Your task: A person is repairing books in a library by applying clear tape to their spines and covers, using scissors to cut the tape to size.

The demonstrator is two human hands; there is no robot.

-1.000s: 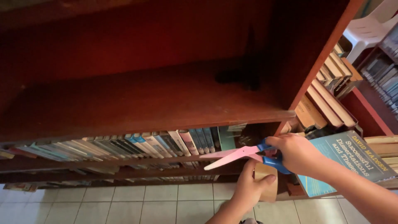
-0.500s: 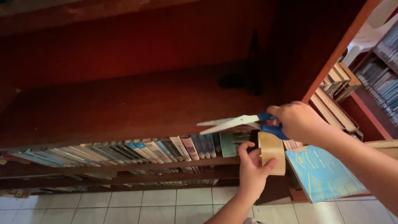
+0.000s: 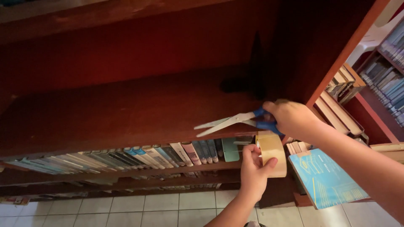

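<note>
Two bare forearms enter the view, one from about six o'clock and one from about four o'clock. The left hand is bare, with no ring, watch or glove that shows, and its fingers are short with trimmed nails. The right hand is likewise bare, its wrist and forearm uncovered as far as the frame's edge. No sleeve shows on either arm, though the dim light may hide small details.

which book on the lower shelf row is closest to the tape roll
The plain teal-green book, last upright one at the row's right end, just left of the beige tape roll in the left hand; its neighbours have pale or blue spines.
</note>
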